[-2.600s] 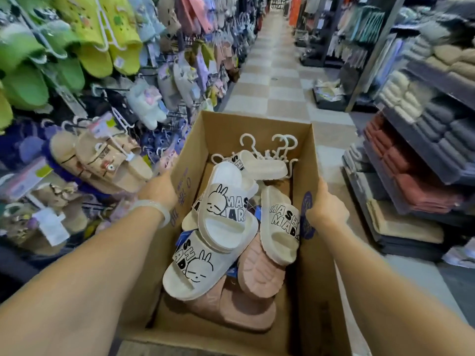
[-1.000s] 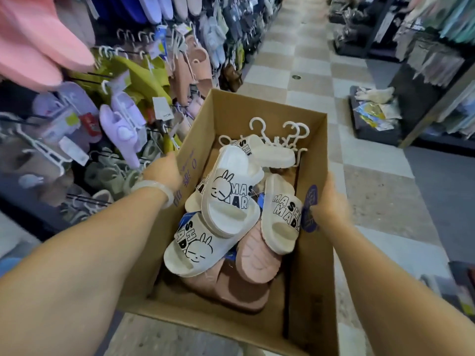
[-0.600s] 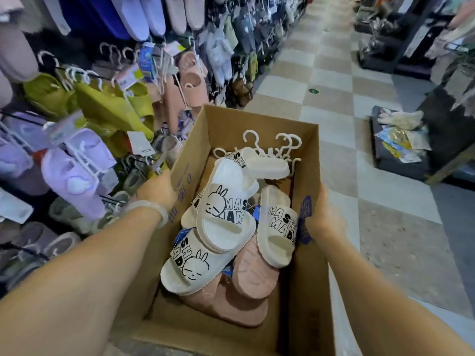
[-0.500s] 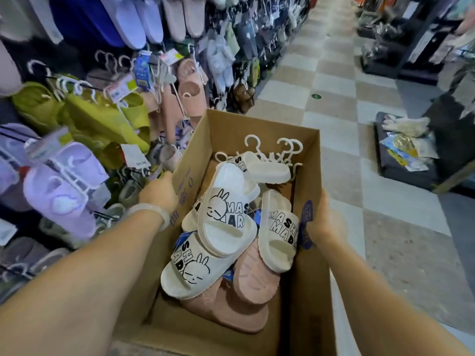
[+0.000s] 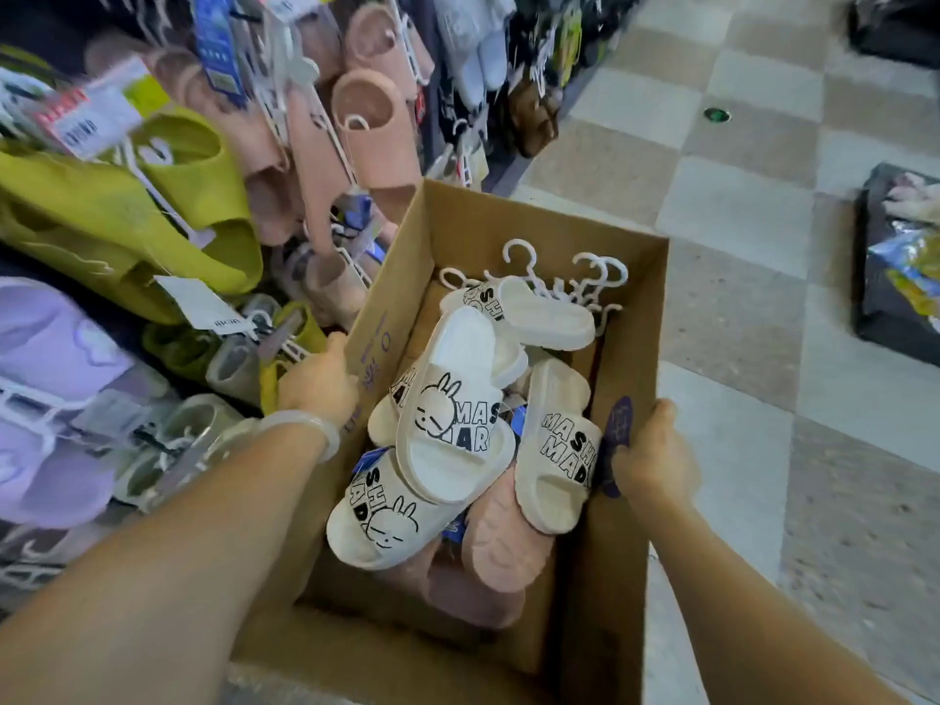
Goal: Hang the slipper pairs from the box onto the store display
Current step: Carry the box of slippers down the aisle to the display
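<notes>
Both hands' grip the box (image 5: 534, 231) walls, slippers (image 5: 452, 424) between.

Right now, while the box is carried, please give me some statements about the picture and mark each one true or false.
1. Both hands hold the cardboard box by its side walls. True: the left hand grips the left wall, the right hand the right wall.
2. The box holds only white slippers. False: pink slippers lie under the white slippers.
3. White hanger hooks show at the far end of the box. True.
4. The display beside the box is on the person's right. False: the hanging slippers are on the left.
5. The left hand holds a slipper. False: it holds only the box.
</notes>
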A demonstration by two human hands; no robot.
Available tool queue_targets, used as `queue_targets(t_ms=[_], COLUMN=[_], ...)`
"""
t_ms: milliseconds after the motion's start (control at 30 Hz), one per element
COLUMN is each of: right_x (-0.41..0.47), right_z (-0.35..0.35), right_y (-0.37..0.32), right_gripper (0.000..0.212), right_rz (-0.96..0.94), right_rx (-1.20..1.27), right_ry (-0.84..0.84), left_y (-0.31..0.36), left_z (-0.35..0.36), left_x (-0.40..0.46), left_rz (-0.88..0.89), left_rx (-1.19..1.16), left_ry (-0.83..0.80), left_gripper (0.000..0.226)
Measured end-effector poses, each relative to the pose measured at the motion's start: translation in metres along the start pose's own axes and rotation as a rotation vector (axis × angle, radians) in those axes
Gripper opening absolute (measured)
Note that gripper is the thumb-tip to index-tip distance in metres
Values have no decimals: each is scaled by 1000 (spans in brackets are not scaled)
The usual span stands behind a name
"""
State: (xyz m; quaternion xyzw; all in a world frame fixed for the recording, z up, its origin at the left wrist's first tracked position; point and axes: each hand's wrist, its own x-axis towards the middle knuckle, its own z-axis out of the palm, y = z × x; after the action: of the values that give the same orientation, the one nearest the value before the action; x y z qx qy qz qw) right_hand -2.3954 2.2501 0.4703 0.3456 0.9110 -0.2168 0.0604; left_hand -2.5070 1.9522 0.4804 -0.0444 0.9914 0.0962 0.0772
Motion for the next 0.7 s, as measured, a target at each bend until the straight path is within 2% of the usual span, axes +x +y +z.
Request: queue_targets(t_ms=[133,300,367,533,700], right_x=[35,77,93,129,157], right_z=[62,163,205,305,388], right_y=[7,28,36,48,61], right_gripper=[34,45,40,41,40], right_rz=[36,55,49,72,143], right_rx=[-25,-69,-69,-69,-37], right_ry=[-60,-117,-113,-122,-96], left_y=[-11,-36,-48,-75,-88], left_z=[66,168,206,293,367], left_x=[30,63,76,114,156], left_rz=[-47,-82,-94,-125,-85], left_rx=[16,22,40,36,71], left_ry=[-45,-73,-83,-76,-76], left_gripper=[31,37,43,36,36])
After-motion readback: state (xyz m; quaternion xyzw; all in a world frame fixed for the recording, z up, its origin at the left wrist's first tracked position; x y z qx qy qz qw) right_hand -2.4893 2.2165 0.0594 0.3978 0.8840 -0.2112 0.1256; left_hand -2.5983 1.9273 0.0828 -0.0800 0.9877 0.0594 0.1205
